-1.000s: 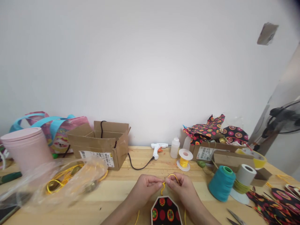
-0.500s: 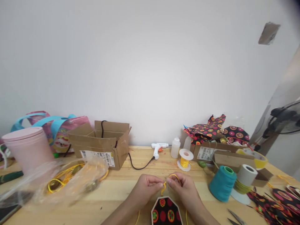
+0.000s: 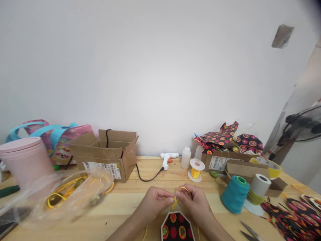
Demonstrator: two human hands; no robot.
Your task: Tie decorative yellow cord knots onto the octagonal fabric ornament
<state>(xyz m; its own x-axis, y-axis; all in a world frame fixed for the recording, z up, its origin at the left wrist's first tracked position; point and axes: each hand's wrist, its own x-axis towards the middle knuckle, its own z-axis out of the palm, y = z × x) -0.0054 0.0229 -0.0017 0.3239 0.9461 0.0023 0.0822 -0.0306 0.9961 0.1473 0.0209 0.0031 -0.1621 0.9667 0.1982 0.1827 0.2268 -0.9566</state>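
Both hands pinch a thin yellow cord (image 3: 174, 203) just above a flat panel (image 3: 177, 227) of dark fabric with bright round flowers and a pale border. My left hand (image 3: 157, 201) grips the cord between thumb and fingertips on the left side. On the other side my right hand (image 3: 192, 202) is closed on the cord, which loops up over its fingers. The cord meets the panel's top edge, and strands hang down on either side of it. The panel's lower part is cut off by the frame.
Scissors (image 3: 250, 231) lie at right near a teal thread cone (image 3: 235, 194). Behind stand a spool of yellow cord (image 3: 195, 171), a squeeze bottle (image 3: 186, 157) and a glue gun (image 3: 167, 160). Leftward are a cardboard box (image 3: 102, 154) and a plastic bag (image 3: 82, 197).
The fingertips have shifted slightly at the cord, with the right hand's a little further left. The whole view has turned slightly, so the surroundings sit a bit further left.
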